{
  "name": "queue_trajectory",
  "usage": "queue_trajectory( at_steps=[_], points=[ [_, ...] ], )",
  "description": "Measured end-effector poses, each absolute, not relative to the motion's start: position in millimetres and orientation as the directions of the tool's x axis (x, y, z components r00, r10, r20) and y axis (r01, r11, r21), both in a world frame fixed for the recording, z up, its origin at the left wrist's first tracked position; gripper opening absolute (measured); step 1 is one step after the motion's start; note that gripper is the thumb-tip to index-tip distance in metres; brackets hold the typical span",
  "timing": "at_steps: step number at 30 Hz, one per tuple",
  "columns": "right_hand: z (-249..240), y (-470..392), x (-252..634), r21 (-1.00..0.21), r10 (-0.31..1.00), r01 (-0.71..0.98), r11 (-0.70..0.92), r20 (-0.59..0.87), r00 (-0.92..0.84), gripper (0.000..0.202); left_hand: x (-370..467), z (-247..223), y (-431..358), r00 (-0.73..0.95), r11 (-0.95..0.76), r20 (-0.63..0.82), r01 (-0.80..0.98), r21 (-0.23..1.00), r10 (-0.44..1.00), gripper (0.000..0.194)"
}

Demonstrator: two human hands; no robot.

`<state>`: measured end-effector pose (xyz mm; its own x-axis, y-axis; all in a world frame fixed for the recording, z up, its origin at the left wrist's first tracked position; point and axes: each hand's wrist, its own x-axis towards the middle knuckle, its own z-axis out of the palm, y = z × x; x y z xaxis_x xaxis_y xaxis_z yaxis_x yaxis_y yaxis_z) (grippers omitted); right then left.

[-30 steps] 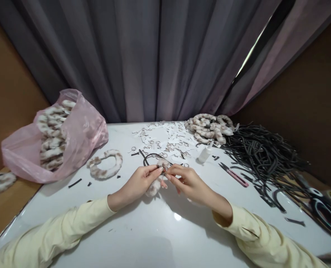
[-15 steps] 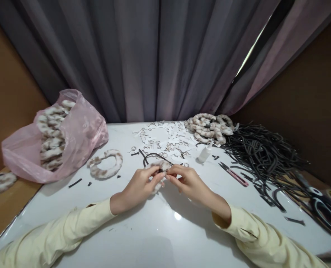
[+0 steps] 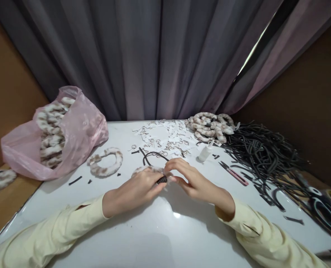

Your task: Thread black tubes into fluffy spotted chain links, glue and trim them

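My left hand (image 3: 136, 190) is closed around a fluffy white-and-brown plush tube (image 3: 139, 170) near the middle of the table. A dark, ribbed bit (image 3: 162, 179) shows between its thumb and fingers. My right hand (image 3: 195, 180) meets it from the other side, thumb and index finger curled round the tube's fluffy end. Fingers hide most of the tube. Behind them lies a bent black cord (image 3: 151, 153). To the left, a finished-looking plush ring (image 3: 105, 172) rests on the white table (image 3: 143, 238).
At left stands a pink plastic bag (image 3: 90, 130) full of plush rings. Scattered metal rings with white tags (image 3: 165, 139) lie at the back. To the right are a white bottle (image 3: 206, 152), piled plush rings (image 3: 210, 126), pink-handled snips (image 3: 235, 175), heaped black cords (image 3: 262, 149) and scissors (image 3: 327, 216).
My left hand has turned over the tube, knuckles up, and the dark ribbed bit now shows. The right fingers have spread a little wider. More fluffy tube shows to the left.
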<state>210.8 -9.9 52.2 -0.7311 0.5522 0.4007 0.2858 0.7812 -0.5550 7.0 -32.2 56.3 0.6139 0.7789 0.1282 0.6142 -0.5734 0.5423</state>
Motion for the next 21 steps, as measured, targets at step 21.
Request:
queue_trajectory(
  at_steps=[21],
  points=[
    [32.1, -15.9, 201.7, 0.094, 0.233, 0.367, 0.925, 0.624, -0.746, 0.028, 4.3, 60.4, -23.6, 0.645, -0.05, -0.241, 0.399, 0.916, 0.725, 0.04]
  ],
)
